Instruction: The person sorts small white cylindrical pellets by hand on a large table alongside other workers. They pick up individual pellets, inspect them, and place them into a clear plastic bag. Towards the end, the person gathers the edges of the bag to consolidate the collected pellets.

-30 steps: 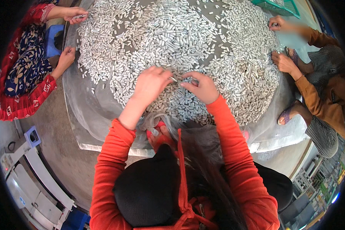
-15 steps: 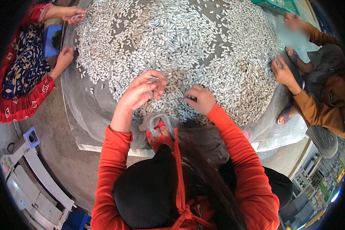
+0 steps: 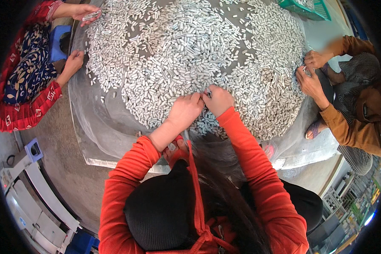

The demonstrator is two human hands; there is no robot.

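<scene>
Mainly, small silver-grey pieces (image 3: 190, 46) are seen, heaped in a wide layer on a translucent plastic sheet (image 3: 97, 120). They are short, rounded at the ends and metallic in look; among them, some slimmer, paler ones are scattered. At the near edge of the sheet, about its middle, the heap is reached by two bare hands. The left hand (image 3: 185, 111) is held low over the pieces with its fingers bent, and the right hand (image 3: 219, 100) is curled opposite; their fingertips are brought close together. Whether a piece is pinched by them cannot be told. Both arms are covered by orange-red sleeves (image 3: 258, 169) of soft, wrinkled fabric. At the left edge, something slender and pale is held in a co-worker's hand (image 3: 86, 13). At the right edge, a second co-worker's hands (image 3: 310, 82) are kept near each other, below brown sleeves (image 3: 347, 129). Near the far right corner, a green plastic basket (image 3: 307, 13) is placed.
</scene>
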